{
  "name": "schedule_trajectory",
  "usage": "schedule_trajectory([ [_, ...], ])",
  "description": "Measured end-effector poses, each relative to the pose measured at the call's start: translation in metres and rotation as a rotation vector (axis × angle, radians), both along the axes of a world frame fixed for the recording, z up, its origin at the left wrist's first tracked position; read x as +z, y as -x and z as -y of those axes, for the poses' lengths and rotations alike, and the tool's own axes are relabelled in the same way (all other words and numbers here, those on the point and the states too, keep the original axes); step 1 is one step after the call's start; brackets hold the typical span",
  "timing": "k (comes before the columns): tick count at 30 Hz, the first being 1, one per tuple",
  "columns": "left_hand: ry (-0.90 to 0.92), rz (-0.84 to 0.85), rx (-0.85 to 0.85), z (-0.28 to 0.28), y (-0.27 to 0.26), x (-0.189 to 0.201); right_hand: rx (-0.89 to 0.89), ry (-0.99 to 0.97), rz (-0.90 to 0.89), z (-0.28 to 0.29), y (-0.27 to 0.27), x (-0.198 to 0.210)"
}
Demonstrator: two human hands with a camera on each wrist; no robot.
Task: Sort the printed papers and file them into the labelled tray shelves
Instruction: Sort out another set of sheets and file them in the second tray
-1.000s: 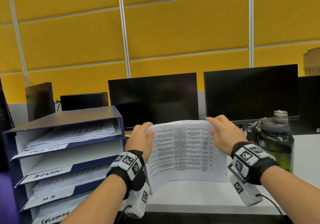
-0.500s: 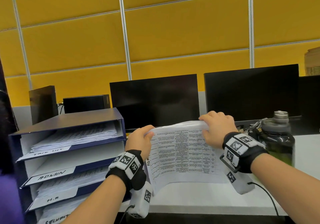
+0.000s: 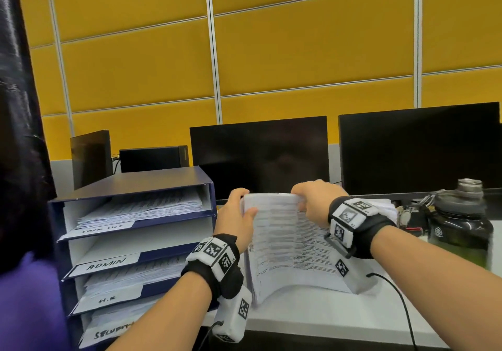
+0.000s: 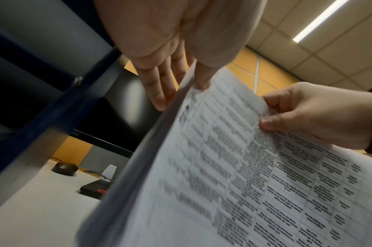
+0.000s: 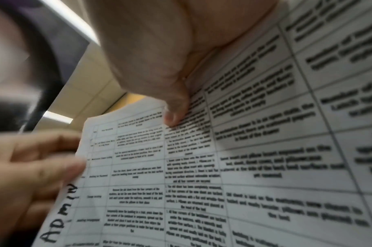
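A thick stack of printed papers [image 3: 282,244] stands bowed on the white desk [image 3: 312,315], its front sheet a table with "ADMIN" handwritten on the left margin [image 5: 60,215]. My left hand [image 3: 239,215] grips the stack's upper left edge, thumb on the front [image 4: 202,78], fingers behind. My right hand [image 3: 312,201] pinches the top edge of the papers [image 4: 233,167], thumb pressed on the print [image 5: 174,113]. The blue tray shelves [image 3: 135,242] stand at left, labelled task list, ADMIN [image 3: 106,265], H.R [image 3: 107,300] and security.
Two dark monitors [image 3: 260,155] stand behind the papers. A dark water bottle [image 3: 461,228] with keys beside it sits at the right. Most trays hold paper; the ADMIN tray looks bare. A purple sleeve [image 3: 27,304] fills the lower left.
My right hand slid left along the top edge towards the left hand and curled onto it. The stack has bowed more and narrowed, and the view shifted so the trays sit further right.
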State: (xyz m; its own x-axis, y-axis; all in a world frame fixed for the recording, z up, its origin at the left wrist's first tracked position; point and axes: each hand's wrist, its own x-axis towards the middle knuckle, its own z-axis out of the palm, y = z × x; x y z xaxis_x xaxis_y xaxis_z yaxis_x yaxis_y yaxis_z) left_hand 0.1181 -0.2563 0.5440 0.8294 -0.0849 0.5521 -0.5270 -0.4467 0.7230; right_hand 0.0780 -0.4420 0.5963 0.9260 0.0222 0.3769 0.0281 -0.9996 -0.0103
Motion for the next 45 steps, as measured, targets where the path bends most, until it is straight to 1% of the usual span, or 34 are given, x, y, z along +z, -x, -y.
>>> schedule_trajectory([
  [2, 0.059, -0.013, -0.024, 0.001, 0.002, 0.001, -0.039, -0.144, 0.076, 0.016, 0.006, 0.004],
  [4, 0.098, -0.01, -0.024, 0.004, 0.003, 0.001, -0.043, -0.383, 0.156, 0.035, 0.015, 0.01],
  [6, 0.163, -0.001, -0.02, 0.007, 0.005, 0.003, 0.022, -0.633, 0.225, 0.054, 0.023, 0.013],
  [8, 0.281, -0.004, -0.031, 0.012, 0.005, 0.007, 0.083, -0.794, 0.258, 0.068, 0.033, 0.012],
  [11, 0.454, -0.029, -0.08, 0.02, 0.003, 0.012, 0.09, -0.921, 0.273, 0.08, 0.041, 0.0],
  [14, 0.532, -0.076, -0.176, 0.029, 0.007, 0.019, 0.086, -1.039, 0.321, 0.08, 0.039, -0.016],
  [15, 0.528, -0.043, -0.173, 0.032, 0.009, 0.023, 0.094, -1.081, 0.35, 0.077, 0.038, -0.021],
  [18, 0.482, 0.154, -0.089, 0.039, 0.012, 0.04, 0.144, -1.19, 0.462, 0.058, 0.035, -0.027],
  [20, 0.472, 0.209, -0.057, 0.045, 0.012, 0.046, 0.17, -1.227, 0.499, 0.044, 0.032, -0.032],
  [21, 0.473, 0.203, -0.041, 0.046, 0.012, 0.044, 0.176, -1.228, 0.488, 0.038, 0.029, -0.038],
  [24, 0.459, 0.092, -0.035, 0.045, 0.01, 0.024, 0.149, -1.131, 0.331, 0.024, 0.022, -0.066],
  [25, 0.458, 0.044, -0.034, 0.043, 0.009, 0.016, 0.143, -1.121, 0.284, 0.023, 0.021, -0.075],
  [27, 0.468, -0.027, -0.015, 0.038, 0.009, 0.003, 0.151, -1.163, 0.254, 0.023, 0.022, -0.082],
  [30, 0.469, -0.046, -0.009, 0.035, 0.009, 0.001, 0.14, -1.176, 0.321, 0.028, 0.023, -0.077],
  [34, 0.431, -0.087, -0.078, 0.035, 0.012, 0.009, 0.13, -1.117, 0.428, 0.03, 0.021, -0.066],
  [38, 0.411, -0.111, -0.118, 0.033, 0.013, 0.011, 0.182, -1.156, 0.458, 0.029, 0.019, -0.058],
  [42, 0.426, -0.127, -0.204, 0.033, 0.018, 0.013, 0.144, -1.123, 0.478, 0.027, 0.018, -0.058],
  [45, 0.396, -0.081, -0.175, 0.034, 0.019, 0.012, 0.132, -1.095, 0.504, 0.024, 0.017, -0.06],
])
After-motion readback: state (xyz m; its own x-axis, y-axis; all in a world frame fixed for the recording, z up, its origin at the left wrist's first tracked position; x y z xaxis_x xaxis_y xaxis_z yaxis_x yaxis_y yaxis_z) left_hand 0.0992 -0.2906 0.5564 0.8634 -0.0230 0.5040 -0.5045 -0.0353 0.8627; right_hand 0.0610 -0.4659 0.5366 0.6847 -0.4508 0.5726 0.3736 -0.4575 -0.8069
